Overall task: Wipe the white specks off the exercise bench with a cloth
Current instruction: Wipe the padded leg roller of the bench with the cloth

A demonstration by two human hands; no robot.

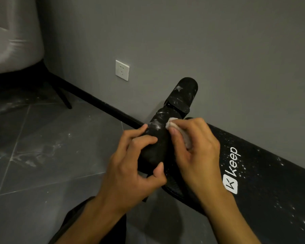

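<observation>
Head view (only view avail.):

1. Exercise bench [264, 182]: black padded board w/ white "keep" logo, lying along the base of the grey wall. At its far end sit two black foam rollers: near roller [155, 143], far roller [183, 94].

2. Left hand [130, 166]: fingers curled and clamped round the near roller, thumb underneath; steadies it.

3. Right hand [199, 147]: closed on a wadded white cloth [173, 123], pressing it against the near roller's upper right side, just beside the left-hand fingertips. Hands are close together, not touching as far as can be seen.

4. Progress (est.):
- Near roller: section under/next to the left hand looks clean; white specks [156, 124] remain on its far part, ahead of the cloth.
- Far roller: smears present, appears untouched.
- Board: speck scatter along its right portion and near the logo; not yet wiped.
- Floor [42, 155]: white dust streaks at left; outside task scope.

5. Assessment: early stage. Remaining: rest of near roller, far roller, whole board surface.
</observation>
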